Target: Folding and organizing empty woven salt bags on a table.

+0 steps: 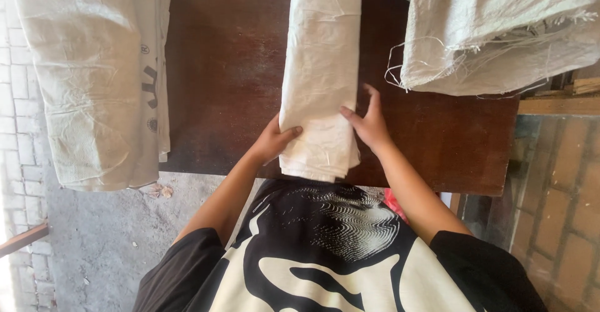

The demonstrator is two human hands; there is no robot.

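Left hand [273,140] grips the near left edge of the folded white cloth [320,74], thumb on top, fingers apparently tucked beneath, though hidden. Right hand [369,123] lies open and flat, fingers spread, against the cloth's right edge at 3 o'clock. Cloth is a long narrow stack running toward 12 o'clock down the middle of the dark wooden table [231,68], near end overhanging slightly. Woven sack [94,80] draped at 9 o'clock; second woven sack [500,30], frayed, at 2 o'clock.
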